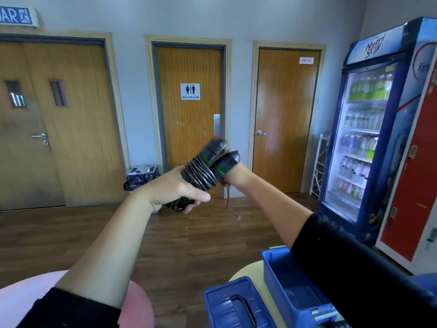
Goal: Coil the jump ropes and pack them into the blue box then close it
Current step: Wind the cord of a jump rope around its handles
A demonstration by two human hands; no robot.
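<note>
Your left hand grips a nearly coiled jump rope, right hand hidden behind it, grip unclear; the blue box at five o'clock sits open, unpacked.

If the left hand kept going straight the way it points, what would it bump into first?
The left hand already has its grip around the coiled jump rope, and the right hand sits just beyond, so probably that. Past them the way looks free up to the restroom door, though depth is hard to judge.
</note>
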